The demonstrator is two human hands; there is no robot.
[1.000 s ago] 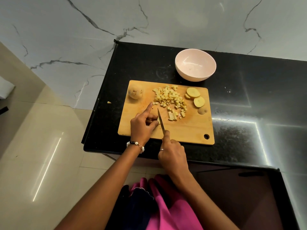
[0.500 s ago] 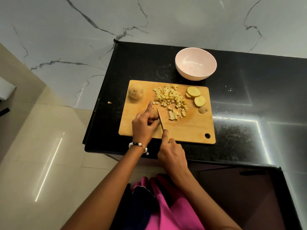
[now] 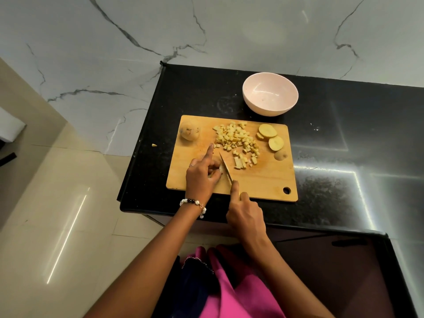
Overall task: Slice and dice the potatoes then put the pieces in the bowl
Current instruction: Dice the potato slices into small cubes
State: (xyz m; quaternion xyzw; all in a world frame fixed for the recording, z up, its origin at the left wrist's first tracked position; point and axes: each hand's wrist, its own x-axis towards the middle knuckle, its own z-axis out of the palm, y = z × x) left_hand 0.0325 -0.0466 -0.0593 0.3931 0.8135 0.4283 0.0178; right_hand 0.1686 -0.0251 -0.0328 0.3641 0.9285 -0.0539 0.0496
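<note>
A wooden cutting board [image 3: 263,180] lies on the black counter. My left hand [image 3: 202,173] holds a potato piece [image 3: 220,169] against the board, forefinger stretched out. My right hand [image 3: 245,214] grips a knife [image 3: 226,168] whose blade stands right beside that piece. A heap of diced potato [image 3: 238,138] covers the board's middle. A few round slices [image 3: 271,137] and an end piece [image 3: 281,154] lie at the right, and a whole potato [image 3: 189,133] at the far left corner. The empty pink bowl [image 3: 270,97] stands behind the board.
A stray potato bit [image 3: 154,145] lies on the counter's left edge [image 3: 137,157]. The counter ends just left of the board, with tiled floor below. A marble wall rises behind. Bare black counter [image 3: 355,145] stretches to the right.
The knife blade has shifted slightly left against the held piece, and my left hand's fingers have drawn back a little. Everything else on the board is as before.
</note>
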